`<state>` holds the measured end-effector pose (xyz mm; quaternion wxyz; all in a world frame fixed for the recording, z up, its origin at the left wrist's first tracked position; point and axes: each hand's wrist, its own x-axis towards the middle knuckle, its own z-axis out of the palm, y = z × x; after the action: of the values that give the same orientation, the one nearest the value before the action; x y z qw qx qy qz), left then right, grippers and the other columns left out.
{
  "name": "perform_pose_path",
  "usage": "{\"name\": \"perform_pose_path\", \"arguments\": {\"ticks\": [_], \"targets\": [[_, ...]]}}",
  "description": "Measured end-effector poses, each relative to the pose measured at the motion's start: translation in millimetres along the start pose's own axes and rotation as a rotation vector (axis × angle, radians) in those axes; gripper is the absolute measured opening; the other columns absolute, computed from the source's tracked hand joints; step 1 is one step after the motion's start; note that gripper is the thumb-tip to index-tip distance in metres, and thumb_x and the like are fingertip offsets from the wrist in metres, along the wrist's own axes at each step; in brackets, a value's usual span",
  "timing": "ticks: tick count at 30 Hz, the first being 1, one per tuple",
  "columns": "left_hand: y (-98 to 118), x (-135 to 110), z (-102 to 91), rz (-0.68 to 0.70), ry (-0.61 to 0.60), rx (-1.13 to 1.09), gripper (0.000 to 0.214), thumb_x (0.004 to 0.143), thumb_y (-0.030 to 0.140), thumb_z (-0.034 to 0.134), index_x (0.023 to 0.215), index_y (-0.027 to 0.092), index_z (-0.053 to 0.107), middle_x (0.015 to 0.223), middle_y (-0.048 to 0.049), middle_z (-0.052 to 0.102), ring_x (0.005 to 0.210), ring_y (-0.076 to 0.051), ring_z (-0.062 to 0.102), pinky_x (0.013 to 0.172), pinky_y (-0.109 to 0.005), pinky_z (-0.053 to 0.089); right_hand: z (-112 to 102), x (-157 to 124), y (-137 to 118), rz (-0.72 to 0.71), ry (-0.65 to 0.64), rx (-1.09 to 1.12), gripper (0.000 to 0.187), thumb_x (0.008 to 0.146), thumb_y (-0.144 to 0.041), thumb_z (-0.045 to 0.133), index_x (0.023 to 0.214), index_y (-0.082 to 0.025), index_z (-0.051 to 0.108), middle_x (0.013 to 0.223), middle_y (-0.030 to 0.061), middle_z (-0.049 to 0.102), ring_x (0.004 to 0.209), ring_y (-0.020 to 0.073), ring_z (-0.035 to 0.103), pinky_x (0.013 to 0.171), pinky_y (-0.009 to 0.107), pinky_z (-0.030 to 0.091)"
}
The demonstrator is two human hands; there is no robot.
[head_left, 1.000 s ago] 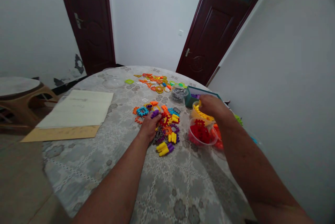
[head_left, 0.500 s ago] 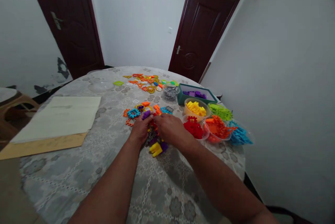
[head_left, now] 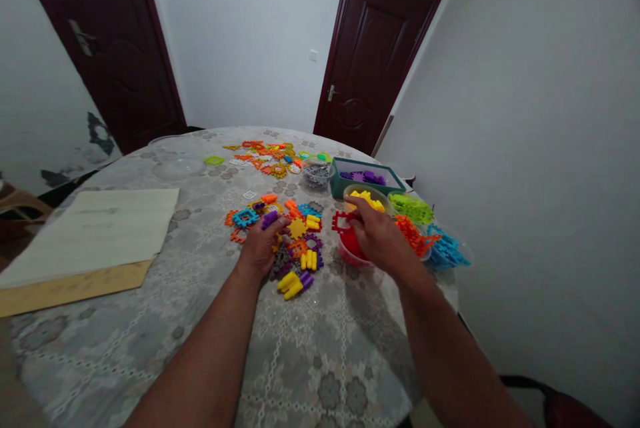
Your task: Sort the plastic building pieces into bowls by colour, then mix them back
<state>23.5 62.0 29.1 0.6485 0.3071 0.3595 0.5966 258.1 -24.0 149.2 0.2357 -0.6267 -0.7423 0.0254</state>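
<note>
My right hand (head_left: 376, 231) pinches a square red plastic building piece (head_left: 341, 222) with a hole in its middle. It is above the round tub of red pieces (head_left: 353, 247). My left hand (head_left: 261, 246) is closed at the left of the loose pile, with a purple plastic building piece (head_left: 270, 219) at its fingers; its palm is hidden. Close by lie a yellow toothed piece (head_left: 298, 228), a blue square piece (head_left: 245, 217), a yellow ribbed piece (head_left: 309, 260) and a yellow-and-purple joined piece (head_left: 290, 285).
Tubs of yellow (head_left: 367, 199), lime green (head_left: 411, 208), orange (head_left: 416, 235) and blue pieces (head_left: 446, 246) stand at the right. Behind them are a green box (head_left: 369, 169) and a tub of grey pieces (head_left: 317, 173). Paper sheets (head_left: 95, 231) lie at the left.
My right hand has moved right from the pile to above the red tub and now holds a red square piece. My left hand stays by the pile. The view has shifted slightly.
</note>
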Motion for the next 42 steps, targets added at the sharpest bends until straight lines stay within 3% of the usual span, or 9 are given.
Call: {"name": "perform_pose_path", "arguments": {"ticks": [5,10,15,18,21,27,32,37,42], "targets": [[1.5,2.6,-1.8,-0.031,-0.007,-0.089,0.049,0.072,0.056,0.089,0.095,0.018,0.069,0.086,-0.0039,0.075,0.068,-0.017,0.07,0.051,-0.026,0.053,-34.3,-7.2,49.4,0.008,-0.167,-0.055,0.029,0.1,-0.012,0.053,0.116,-0.022,0.075,0.118,0.0081,0.079,0.106,0.0216,0.072,0.094,0.031,0.051],[3.5,0.8,-2.0,-0.019,-0.019,-0.086,0.05,0.077,0.061,0.086,0.095,0.018,0.07,0.087,-0.0058,0.077,0.066,-0.017,0.07,0.051,-0.026,0.052,-30.6,-8.4,71.7,0.006,-0.342,-0.187,0.041,0.094,-0.001,0.049,0.112,-0.021,0.079,0.119,0.0086,0.078,0.11,0.0218,0.07,0.099,0.033,0.051],[0.0,3.5,-3.2,-0.031,0.012,-0.076,0.043,0.077,0.054,0.086,0.094,0.017,0.071,0.087,-0.0058,0.077,0.068,-0.017,0.07,0.053,-0.026,0.053,-12.3,-13.5,81.2,-0.135,-0.194,-0.221,0.05,0.092,0.005,0.044,0.121,-0.018,0.077,0.134,0.0128,0.073,0.126,0.0238,0.065,0.112,0.039,0.047],[-3.7,5.2,-3.5,-0.028,0.027,-0.068,0.039,0.075,0.047,0.086,0.094,0.017,0.071,0.088,-0.0061,0.076,0.07,-0.017,0.069,0.053,-0.026,0.052,-0.8,-18.7,71.7,-0.183,-0.052,-0.155,0.048,0.093,0.004,0.043,0.121,-0.017,0.076,0.135,0.0148,0.072,0.129,0.0251,0.063,0.116,0.043,0.046],[-6.8,5.1,-3.7,0.004,0.009,-0.015,0.039,0.07,0.04,0.089,0.096,0.018,0.071,0.089,-0.0056,0.076,0.07,-0.017,0.068,0.053,-0.026,0.052,8.3,-20.1,43.7,-0.255,-0.013,-0.025,0.048,0.095,0.002,0.043,0.123,-0.019,0.075,0.137,0.0138,0.07,0.131,0.0245,0.062,0.117,0.045,0.047],[-5.5,-0.5,-2.9,0.083,-0.035,0.155,0.038,0.068,0.032,0.088,0.103,0.019,0.078,0.096,-0.0074,0.077,0.077,-0.019,0.068,0.06,-0.028,0.053,31.4,7.9,-35.7,-0.342,-0.099,0.05,0.046,0.102,-0.007,0.046,0.141,-0.024,0.065,0.143,0.0109,0.065,0.134,0.0225,0.058,0.118,0.042,0.046],[5.5,-6.8,-0.8,0.223,-0.046,0.406,0.025,0.071,0.026,0.086,0.094,0.021,0.083,0.091,-0.0073,0.079,0.087,-0.026,0.068,0.072,-0.032,0.053,71.4,46.8,-74.6,-0.353,-0.207,-0.095,0.041,0.105,-0.017,0.052,0.144,-0.022,0.063,0.141,0.0129,0.064,0.129,0.0252,0.061,0.108,0.037,0.051],[8.0,-8.3,-1.1,0.212,-0.053,0.445,0.025,0.073,0.035,0.085,0.093,0.02,0.081,0.09,-0.0076,0.079,0.091,-0.029,0.069,0.07,-0.033,0.053,85.4,64.3,-81.1,-0.369,-0.267,-0.172,0.026,0.105,-0.02,0.052,0.121,-0.018,0.073,0.119,0.0137,0.072,0.109,0.025,0.068,0.092,0.033,0.054],[0.5,-3.1,-1.4,0.081,-0.015,0.293,0.042,0.074,0.035,0.081,0.113,0.019,0.078,0.091,-0.0059,0.075,0.082,-0.022,0.068,0.062,-0.029,0.053,56.1,88.0,-39.1,-0.253,-0.142,0.032,0.021,0.104,-0.025,0.061,0.115,-0.019,0.077,0.111,0.009,0.079,0.101,0.0216,0.072,0.089,0.03,0.051]]}}
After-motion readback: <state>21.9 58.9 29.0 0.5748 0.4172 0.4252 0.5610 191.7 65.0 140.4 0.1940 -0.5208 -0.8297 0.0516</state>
